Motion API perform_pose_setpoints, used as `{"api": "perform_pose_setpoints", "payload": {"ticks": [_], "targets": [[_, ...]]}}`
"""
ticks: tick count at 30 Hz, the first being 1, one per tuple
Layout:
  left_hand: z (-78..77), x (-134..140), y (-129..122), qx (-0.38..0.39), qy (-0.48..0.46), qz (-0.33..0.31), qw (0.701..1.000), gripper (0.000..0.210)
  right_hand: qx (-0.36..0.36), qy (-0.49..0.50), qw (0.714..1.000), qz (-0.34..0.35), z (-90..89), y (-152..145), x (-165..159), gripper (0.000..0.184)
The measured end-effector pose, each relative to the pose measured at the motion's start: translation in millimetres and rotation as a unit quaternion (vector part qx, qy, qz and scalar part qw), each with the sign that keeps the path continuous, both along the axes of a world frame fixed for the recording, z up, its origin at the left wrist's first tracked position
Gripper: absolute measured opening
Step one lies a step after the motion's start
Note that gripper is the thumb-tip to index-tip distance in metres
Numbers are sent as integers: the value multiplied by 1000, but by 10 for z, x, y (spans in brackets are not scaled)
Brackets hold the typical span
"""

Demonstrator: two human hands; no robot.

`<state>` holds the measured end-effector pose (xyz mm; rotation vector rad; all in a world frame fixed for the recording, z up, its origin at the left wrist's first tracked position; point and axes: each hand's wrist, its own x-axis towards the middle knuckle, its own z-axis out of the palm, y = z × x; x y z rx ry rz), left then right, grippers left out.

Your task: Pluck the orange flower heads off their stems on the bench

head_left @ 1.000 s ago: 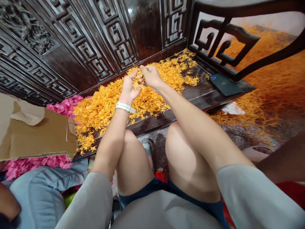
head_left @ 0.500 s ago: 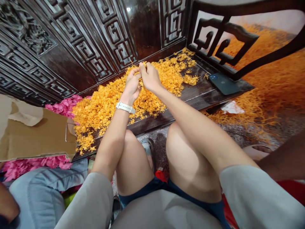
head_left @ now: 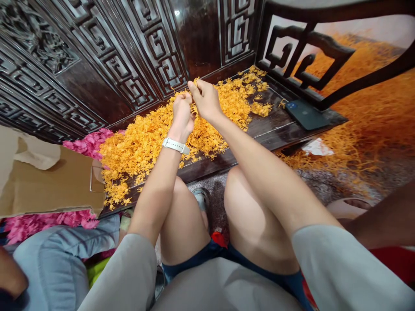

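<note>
Orange flower pieces (head_left: 129,147) lie heaped along the seat of a dark wooden bench (head_left: 275,123), whose carved back rises on the far side. Beyond the armrest (head_left: 359,84) at far right spreads a large mass of orange strands (head_left: 369,108). Brown cardboard (head_left: 65,185) covers the near left, with pink petals (head_left: 89,144) behind it and a co-worker's leg in jeans (head_left: 48,263) nearer still. A dark phone (head_left: 306,115) rests on the bench, right of the pile. Over the pile are a seated person's two hands, just beside each other. The left hand (head_left: 182,111), with a white band (head_left: 176,146) at its wrist, curls its fingers almost into a fist; the right hand (head_left: 205,101) is partly closed, thumb near forefinger. I cannot tell whether either grips a piece. Smallest, an orange wisp (head_left: 196,80) pokes up by the right fingers, so the step in hand looks like fingertip work on single pieces; the next move seems to call for a light, exact pinch.
</note>
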<state>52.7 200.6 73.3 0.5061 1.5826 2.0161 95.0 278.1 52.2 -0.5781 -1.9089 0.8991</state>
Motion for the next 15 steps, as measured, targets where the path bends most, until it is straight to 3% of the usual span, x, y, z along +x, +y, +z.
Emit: {"api": "perform_pose_setpoints", "payload": {"ticks": [5, 9, 12, 15], "targets": [[-8, 30, 0, 19, 24, 46, 998, 29, 9, -21, 1000, -19, 93, -50, 41, 49], [-43, -27, 27, 23, 66, 23, 997, 30, 2, 10, 1000, 14, 170, -81, 104, 49], [-25, -35, 25, 28, 76, -9, 997, 36, -109, 37, 990, 79, 220, -112, 144, 48], [25, -5, -11, 23, 55, -36, 998, 39, -235, 56, 957, 161, 256, -135, 183, 47]]}}
